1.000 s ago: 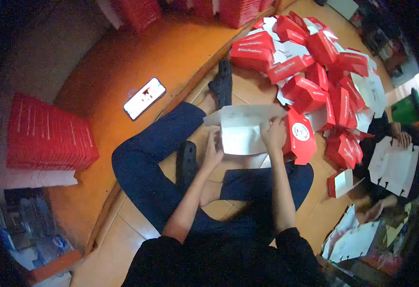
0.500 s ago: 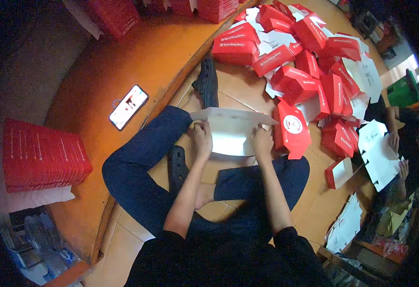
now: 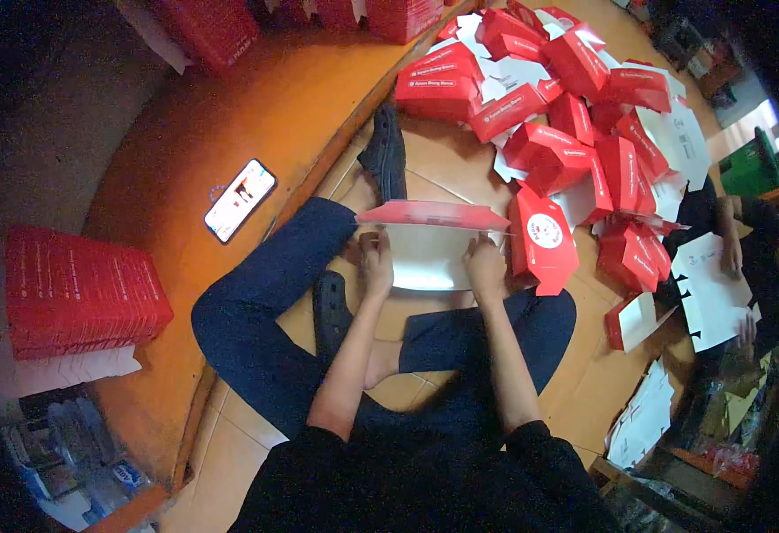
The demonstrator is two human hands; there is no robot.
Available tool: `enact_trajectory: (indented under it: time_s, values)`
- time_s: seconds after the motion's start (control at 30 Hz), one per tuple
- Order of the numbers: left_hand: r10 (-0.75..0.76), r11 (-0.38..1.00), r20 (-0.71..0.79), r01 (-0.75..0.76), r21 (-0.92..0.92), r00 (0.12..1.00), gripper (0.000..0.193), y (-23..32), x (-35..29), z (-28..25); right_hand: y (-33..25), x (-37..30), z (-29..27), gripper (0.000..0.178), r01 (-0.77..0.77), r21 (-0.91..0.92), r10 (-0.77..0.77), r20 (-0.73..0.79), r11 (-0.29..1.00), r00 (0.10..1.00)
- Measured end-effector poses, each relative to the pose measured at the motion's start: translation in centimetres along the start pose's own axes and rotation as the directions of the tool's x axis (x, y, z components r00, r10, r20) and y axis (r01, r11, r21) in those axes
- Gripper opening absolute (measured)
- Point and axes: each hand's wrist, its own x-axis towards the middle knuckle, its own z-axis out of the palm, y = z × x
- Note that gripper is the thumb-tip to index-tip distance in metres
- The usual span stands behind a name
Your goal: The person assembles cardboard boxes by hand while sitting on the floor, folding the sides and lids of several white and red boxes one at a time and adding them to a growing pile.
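Between my hands is a partly folded cardboard box (image 3: 429, 258), white on its inside, with a red flap along its far side bent up and over toward me. My left hand (image 3: 377, 264) grips its left edge with the fingers closed. On the opposite edge, my right hand (image 3: 485, 264) is closed too, fingertips partly hidden by the card. The box is held above the floor between my crossed legs. Just right of my right hand lies a red box (image 3: 545, 240) with a white round label.
A big pile of red boxes (image 3: 549, 133) covers the floor ahead right. At the right, a co-worker's hands hold a white cardboard sheet (image 3: 714, 293). Flat sheets (image 3: 643, 413) lie nearer. On the orange ledge are a phone (image 3: 240, 200) and a stack of red cardboard (image 3: 83, 289).
The far flap of my box has folded over toward me, showing its red outside. My hands stay nearly in place. The co-worker's white sheet has turned and shifted.
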Motion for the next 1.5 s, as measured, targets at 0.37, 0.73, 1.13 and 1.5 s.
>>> enact_trajectory:
  time_s: [0.37,0.73,1.13,1.5]
  values:
    - [0.034,0.99,0.07,-0.043,0.137,0.997,0.046,-2.6,2.4,-0.1,-0.3,0.2,-0.5,0.042,-0.055,0.029,0.051,0.133,0.998,0.99]
    - [-0.238,0.966,0.154,0.217,0.14,0.959,0.065,-1.2,2.4,0.0,0.7,1.3,0.6,0.045,-0.11,0.072,0.09,0.237,0.991,0.967]
    - [0.009,0.993,-0.076,-0.018,-0.119,0.997,0.034,0.0,0.5,-0.9,3.5,-5.3,1.2,0.058,-0.373,0.917,0.584,0.229,0.139,0.779]
    - [0.125,0.987,-0.1,-0.134,-0.093,0.987,0.013,2.4,-1.7,-1.9,5.7,-1.8,-4.3,0.076,-0.077,0.496,0.349,-0.482,0.865,0.804]
